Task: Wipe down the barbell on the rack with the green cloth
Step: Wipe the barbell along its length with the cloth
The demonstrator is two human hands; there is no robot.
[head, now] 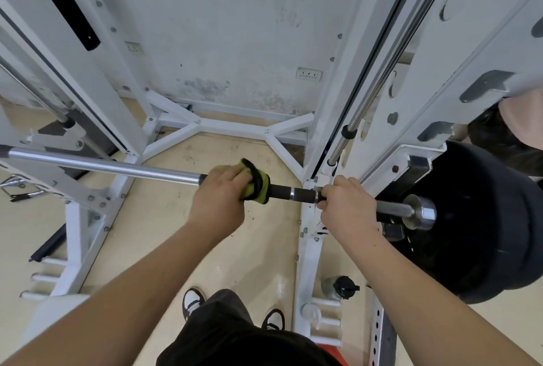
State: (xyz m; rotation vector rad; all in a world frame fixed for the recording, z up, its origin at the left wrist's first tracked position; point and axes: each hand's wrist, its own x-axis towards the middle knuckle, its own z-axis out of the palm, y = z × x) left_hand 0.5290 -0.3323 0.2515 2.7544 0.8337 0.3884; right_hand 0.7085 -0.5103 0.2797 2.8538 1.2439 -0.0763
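A chrome barbell (102, 164) with a dark grip section runs across the white rack from the far left to a black weight plate (482, 218) at the right. My left hand (219, 196) is wrapped around the bar with the green cloth (255, 186) bunched between palm and bar, at the left end of the dark grip. My right hand (348, 207) is closed directly on the bar near the right upright, just inside the chrome sleeve end (418, 213).
White rack uprights (316, 248) stand on both sides, with a chrome guide rod (382, 72) rising at the right. A water bottle (338, 288) sits on the floor by the right base. Storage pegs (44, 277) stick out low left. My shoes (192, 302) stand on the beige floor.
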